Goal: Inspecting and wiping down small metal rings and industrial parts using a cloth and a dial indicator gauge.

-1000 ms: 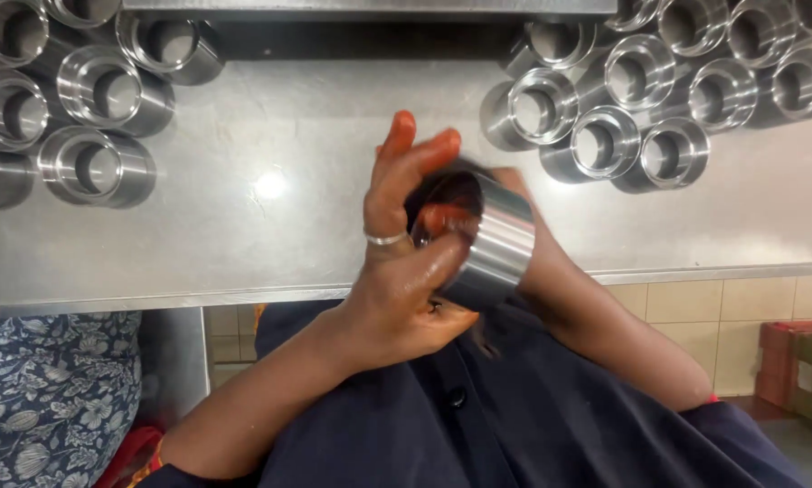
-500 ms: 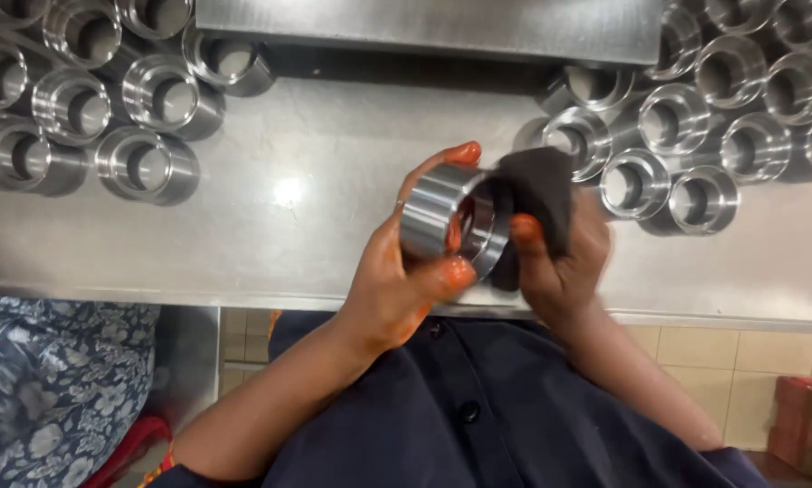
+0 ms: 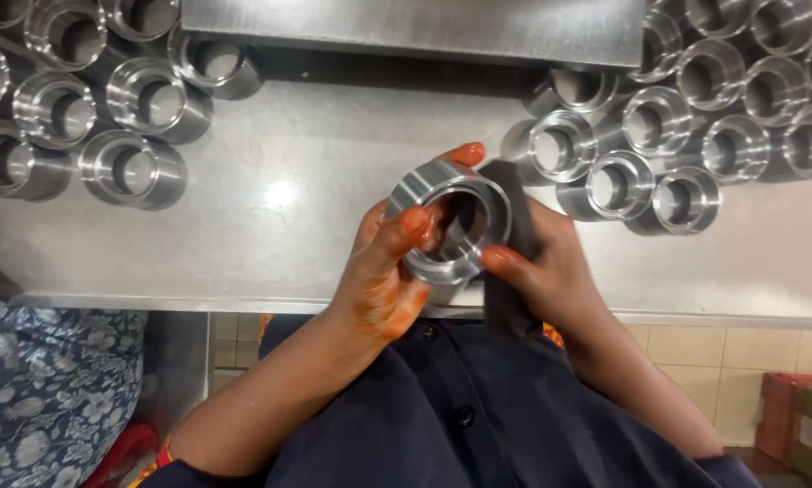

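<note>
Hands meet over the near edge of a steel tabletop [image 3: 316, 226], both holding one shiny metal ring [image 3: 448, 221]. The left hand [image 3: 383, 271] has its fingers [image 3: 415, 220] clamped on the ring, thumb across the front rim and another fingertip showing at the top edge. The right hand [image 3: 551, 271] presses a dark cloth [image 3: 514, 235] against the ring's right side, its thumb touching the lower rim and its fingers closed on the cloth. The ring is tilted, its open bore facing up toward the camera, held just above the tabletop.

On the tabletop a cluster of similar metal rings [image 3: 89, 108] lies at the far left, and another cluster [image 3: 695, 136] lies at the far right. A flat steel box [image 3: 415, 27] sits at the back between them.
</note>
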